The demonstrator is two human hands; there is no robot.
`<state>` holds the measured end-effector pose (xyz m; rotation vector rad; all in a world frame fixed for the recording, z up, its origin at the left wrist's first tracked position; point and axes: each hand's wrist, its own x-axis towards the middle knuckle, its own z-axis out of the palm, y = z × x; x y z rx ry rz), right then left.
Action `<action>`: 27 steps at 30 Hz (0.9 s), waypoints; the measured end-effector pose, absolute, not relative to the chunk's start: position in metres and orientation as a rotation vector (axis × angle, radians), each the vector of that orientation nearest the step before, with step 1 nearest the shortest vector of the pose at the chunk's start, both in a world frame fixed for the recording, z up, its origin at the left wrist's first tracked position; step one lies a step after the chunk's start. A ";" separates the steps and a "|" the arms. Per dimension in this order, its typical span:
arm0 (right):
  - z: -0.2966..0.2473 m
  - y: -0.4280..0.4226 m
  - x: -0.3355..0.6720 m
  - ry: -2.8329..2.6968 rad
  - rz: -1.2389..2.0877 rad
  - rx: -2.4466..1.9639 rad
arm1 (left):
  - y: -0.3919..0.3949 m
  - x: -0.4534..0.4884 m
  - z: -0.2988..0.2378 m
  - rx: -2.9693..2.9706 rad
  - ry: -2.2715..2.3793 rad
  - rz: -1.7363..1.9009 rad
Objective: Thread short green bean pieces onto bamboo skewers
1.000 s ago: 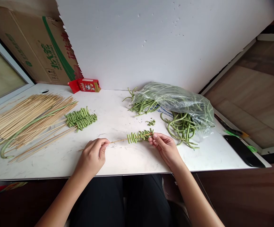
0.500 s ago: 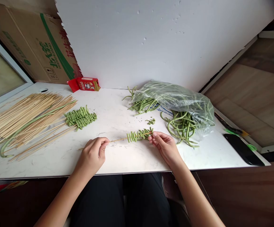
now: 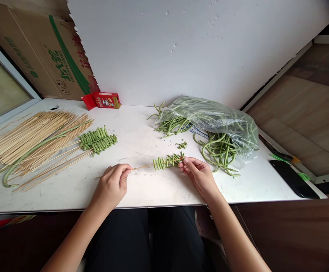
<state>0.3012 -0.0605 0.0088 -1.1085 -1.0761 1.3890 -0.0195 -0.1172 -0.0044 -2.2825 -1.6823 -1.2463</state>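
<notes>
My left hand (image 3: 115, 181) pinches a thin bamboo skewer (image 3: 141, 166) near its left part, just above the white tabletop. Short cut pieces of green bean (image 3: 160, 163) are threaded crosswise along the skewer's right half. At its right end my right hand (image 3: 198, 175) is closed, thumb and fingers on the skewer tip beside the last bean pieces; the fingers partly hide that end. Behind it lies a small pile of cut bean pieces (image 3: 181, 144). To the left rest several filled bean skewers (image 3: 98, 140), side by side.
A large heap of bare bamboo skewers (image 3: 34, 132) covers the left side, with a long bean (image 3: 25, 155) across it. Long beans (image 3: 221, 151) spill from a clear plastic bag (image 3: 210, 109). A red box (image 3: 107, 100) stands behind; a black phone-like slab (image 3: 293, 179) lies right.
Both hands keep nearly the same hold on the skewer. The whole view has shifted very slightly; nothing else has visibly moved.
</notes>
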 end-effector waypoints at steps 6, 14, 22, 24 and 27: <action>0.009 -0.060 0.302 -1.080 1.386 -1.123 | -0.117 -0.020 -0.004 -2.282 -1.696 -1.251; 0.010 -0.061 0.301 -1.076 1.373 -1.118 | -0.118 -0.020 -0.005 -2.295 -1.691 -1.243; 0.011 -0.060 0.301 -1.113 1.335 -1.126 | -0.117 -0.020 -0.004 -2.286 -1.703 -1.237; 0.009 -0.060 0.302 -1.131 1.328 -1.130 | -0.118 -0.021 -0.004 -2.283 -1.720 -1.236; 0.007 -0.060 0.304 -1.170 1.318 -1.128 | -0.118 -0.022 -0.004 -2.278 -1.732 -1.233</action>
